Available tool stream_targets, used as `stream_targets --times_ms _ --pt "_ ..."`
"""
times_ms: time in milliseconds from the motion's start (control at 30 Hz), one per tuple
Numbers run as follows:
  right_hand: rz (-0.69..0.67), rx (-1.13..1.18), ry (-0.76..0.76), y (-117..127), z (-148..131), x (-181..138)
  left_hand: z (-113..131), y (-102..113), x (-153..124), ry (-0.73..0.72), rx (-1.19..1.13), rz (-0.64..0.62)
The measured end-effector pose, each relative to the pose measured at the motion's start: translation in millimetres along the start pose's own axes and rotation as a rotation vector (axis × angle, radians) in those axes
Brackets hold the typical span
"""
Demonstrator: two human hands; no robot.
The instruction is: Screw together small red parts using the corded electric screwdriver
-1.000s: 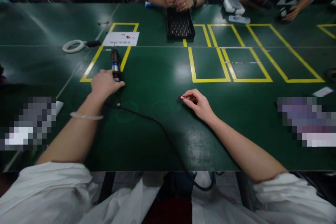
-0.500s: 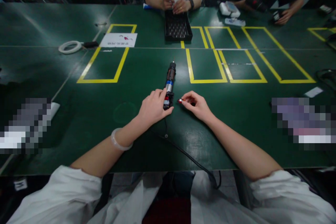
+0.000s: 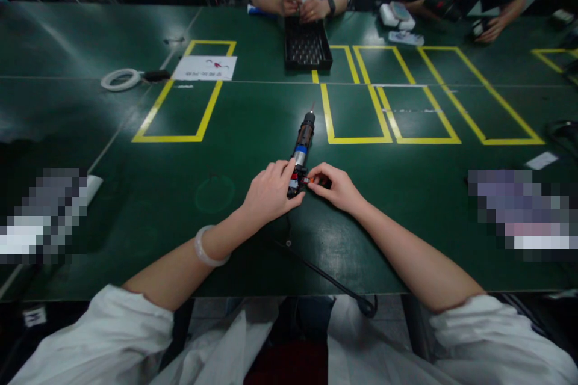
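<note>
Centrally, near side of the green table (image 3: 253, 111): one drill-like tool (image 3: 306, 130), likely rigid and weighty, best held round the barrel (image 3: 299, 157), left hand (image 3: 270, 190) gripping its near end (image 3: 293, 183), right hand (image 3: 333, 185) pinching a small red-orange part (image 3: 309, 180).

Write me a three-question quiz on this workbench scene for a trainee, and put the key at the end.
1. Multiple choice: What does the left hand hold in its grip?
A) a hammer
B) an electric screwdriver
C) scissors

2. True or false: The white printed sheet partly covers a yellow tape outline.

3. Short answer: What does the right hand hold, and where?

Key:
1. B
2. True
3. A small part with red on it, beside the rear end of the electric screwdriver; whether they touch is too small to tell.
</note>
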State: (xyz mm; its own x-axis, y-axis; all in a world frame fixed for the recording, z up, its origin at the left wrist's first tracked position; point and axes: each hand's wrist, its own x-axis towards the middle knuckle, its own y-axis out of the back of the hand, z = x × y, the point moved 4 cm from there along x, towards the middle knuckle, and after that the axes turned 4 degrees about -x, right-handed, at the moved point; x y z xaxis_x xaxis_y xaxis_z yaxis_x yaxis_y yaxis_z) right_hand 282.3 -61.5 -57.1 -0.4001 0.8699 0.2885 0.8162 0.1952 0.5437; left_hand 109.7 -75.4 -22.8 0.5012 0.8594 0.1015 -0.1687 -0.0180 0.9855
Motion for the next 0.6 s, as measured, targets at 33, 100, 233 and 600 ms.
stream_targets --times_ms 33,100,233,600 --pt "0.001 -0.014 0.016 0.2 -0.6 -0.1 0.2 0.3 -0.1 0.0 0.006 -0.001" --pt "0.014 -0.043 0.043 0.9 -2.3 -0.2 0.6 0.9 -0.2 0.0 0.016 0.001" --pt "0.029 -0.087 0.054 -0.2 -4.4 1.1 1.3 2.4 -0.3 0.002 0.022 0.006" --pt "0.052 -0.036 0.056 -0.1 -7.1 4.3 -1.0 3.1 -0.1 0.004 -0.001 0.004"
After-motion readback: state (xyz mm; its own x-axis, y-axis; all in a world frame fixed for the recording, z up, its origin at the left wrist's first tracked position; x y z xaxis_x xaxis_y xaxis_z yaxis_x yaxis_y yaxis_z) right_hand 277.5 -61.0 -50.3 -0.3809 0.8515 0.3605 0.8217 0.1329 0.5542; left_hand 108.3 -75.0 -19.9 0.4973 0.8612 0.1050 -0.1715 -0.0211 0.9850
